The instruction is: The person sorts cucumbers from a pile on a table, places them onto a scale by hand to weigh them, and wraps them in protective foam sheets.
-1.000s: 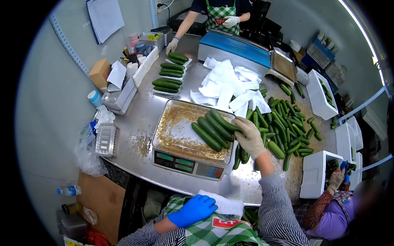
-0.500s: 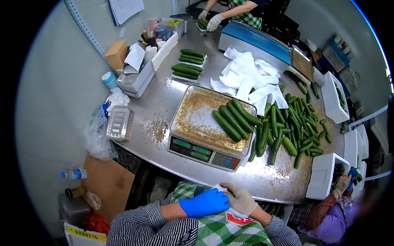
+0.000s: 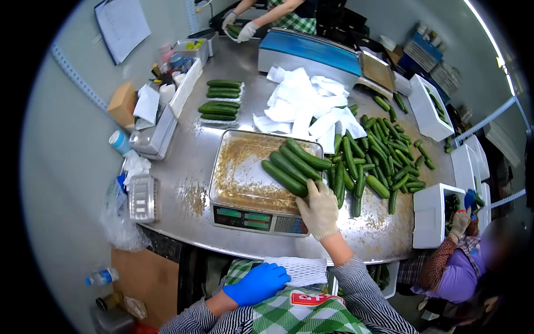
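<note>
Several cucumbers lie side by side on the right part of the scale's metal pan. My right hand, in a cream glove, touches their lower right ends, thumb and fingers around the tip of one. My left hand, in a blue glove, rests at the apron over the left end of a white foam net; its fingers lie together on the net. Right of the scale is a big pile of loose cucumbers.
Trays of cucumbers stand behind the scale, beside white nets. A co-worker's gloved hands hold a tray at the back, near a blue-topped machine. Another person works at a foam box on the right.
My right hand has gone from the cucumbers to the net at my lap, then back to the cucumbers' lower ends. The co-worker has moved one cucumber tray away to the back.
</note>
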A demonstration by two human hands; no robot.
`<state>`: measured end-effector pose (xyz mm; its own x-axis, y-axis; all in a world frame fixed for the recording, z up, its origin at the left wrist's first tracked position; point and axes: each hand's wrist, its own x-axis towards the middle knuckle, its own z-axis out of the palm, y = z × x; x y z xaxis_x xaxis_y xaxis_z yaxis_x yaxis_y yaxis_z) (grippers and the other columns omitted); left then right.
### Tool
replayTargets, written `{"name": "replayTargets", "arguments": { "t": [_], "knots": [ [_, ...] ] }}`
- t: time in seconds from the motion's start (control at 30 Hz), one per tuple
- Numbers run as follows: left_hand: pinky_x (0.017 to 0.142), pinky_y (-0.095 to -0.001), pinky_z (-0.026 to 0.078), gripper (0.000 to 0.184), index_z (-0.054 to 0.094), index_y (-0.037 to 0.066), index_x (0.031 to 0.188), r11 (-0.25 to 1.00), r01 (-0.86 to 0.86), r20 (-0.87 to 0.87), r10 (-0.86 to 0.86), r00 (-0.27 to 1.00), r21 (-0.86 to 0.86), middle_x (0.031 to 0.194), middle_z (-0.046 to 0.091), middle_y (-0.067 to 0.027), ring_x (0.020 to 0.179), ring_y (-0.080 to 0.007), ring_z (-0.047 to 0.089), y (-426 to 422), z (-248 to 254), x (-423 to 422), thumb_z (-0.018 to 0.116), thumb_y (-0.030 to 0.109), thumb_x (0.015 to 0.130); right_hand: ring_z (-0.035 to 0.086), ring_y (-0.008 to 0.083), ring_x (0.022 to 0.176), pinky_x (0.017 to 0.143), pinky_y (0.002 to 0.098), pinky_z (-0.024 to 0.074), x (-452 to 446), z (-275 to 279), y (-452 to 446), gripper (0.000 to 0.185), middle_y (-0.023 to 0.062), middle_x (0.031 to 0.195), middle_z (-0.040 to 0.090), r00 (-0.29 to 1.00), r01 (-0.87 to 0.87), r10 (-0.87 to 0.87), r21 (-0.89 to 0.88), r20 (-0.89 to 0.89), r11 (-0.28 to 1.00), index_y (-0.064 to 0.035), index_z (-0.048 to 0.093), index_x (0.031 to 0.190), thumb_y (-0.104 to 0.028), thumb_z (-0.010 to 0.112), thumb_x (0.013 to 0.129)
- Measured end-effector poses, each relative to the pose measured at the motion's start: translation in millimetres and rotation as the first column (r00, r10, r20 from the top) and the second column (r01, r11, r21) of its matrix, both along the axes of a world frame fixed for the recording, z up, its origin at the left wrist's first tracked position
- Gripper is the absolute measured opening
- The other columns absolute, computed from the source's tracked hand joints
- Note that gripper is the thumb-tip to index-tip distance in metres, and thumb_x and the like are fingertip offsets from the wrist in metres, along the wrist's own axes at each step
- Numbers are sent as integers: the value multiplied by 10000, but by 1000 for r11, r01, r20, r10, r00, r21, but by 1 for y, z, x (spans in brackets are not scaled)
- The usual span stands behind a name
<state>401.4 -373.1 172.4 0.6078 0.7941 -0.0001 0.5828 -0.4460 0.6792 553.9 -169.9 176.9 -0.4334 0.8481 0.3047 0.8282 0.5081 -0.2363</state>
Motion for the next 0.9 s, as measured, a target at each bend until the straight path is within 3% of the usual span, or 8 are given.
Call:
{"name": "replayTargets", "arguments": {
  "t": [0.03,0.17,0.27,0.37,0.47,0.63,0.73,0.9],
  "knots": [
    [827,-391,465,228,616,106,1061,1000,-4,1,4,1000,-1,947,596,-90,919,-282,589,0,0,-3,640,236,876,629,360,946,764,472,500,-9,-2,7,529,206,1115,593,996,54,-64,147,62,988,-9,575,1190,-330,744,805],
    [830,-403,472,249,615,102,1084,1000,-28,6,28,1000,0,972,606,-91,934,-290,592,2,-3,-10,646,240,879,606,363,1010,804,469,499,-44,-2,9,573,221,1187,566,985,54,-28,-148,173,987,-9,553,1232,-366,733,821],
    [858,-427,474,280,616,96,1109,999,-36,5,36,999,2,1002,616,-91,964,-298,596,9,0,-17,648,264,888,604,373,953,812,508,489,-38,-8,22,434,208,1092,595,980,-123,108,-81,-166,989,-23,571,1149,-287,703,831],
    [870,-433,473,285,616,99,1120,999,-34,-15,33,999,-20,1007,614,-88,967,-297,596,13,0,-19,640,269,893,647,333,813,705,455,506,-13,12,63,342,185,946,646,995,97,-101,294,0,951,-24,605,1106,-243,666,851],
    [860,-423,474,282,617,108,1131,1000,-16,26,16,1000,-4,1013,613,-83,967,-291,595,21,-5,-18,635,257,892,659,331,784,705,455,528,3,-15,94,424,192,874,645,990,58,-48,-78,133,995,-5,597,1241,-200,652,869],
    [835,-389,457,264,625,110,1132,999,41,42,-40,998,-8,1003,578,-80,951,-271,576,41,-7,-12,602,183,879,687,313,733,658,412,535,-14,-12,71,219,153,790,683,988,-26,46,-140,145,990,-30,620,911,-247,643,883],
    [826,-399,483,279,677,136,1098,995,40,-99,-49,994,-91,1018,632,-77,948,-284,611,53,-8,-5,658,241,841,672,348,762,699,434,532,-5,-25,73,231,191,829,678,980,-38,22,-76,-199,996,-6,632,983,-223,617,907],
    [815,-427,486,289,638,82,1062,999,27,83,-24,996,-38,985,598,-116,949,-343,583,73,6,10,667,145,781,619,415,1044,923,438,485,43,-15,87,344,268,1105,646,719,141,-311,-307,-622,941,15,592,1242,-191,530,974]
  ]
}}
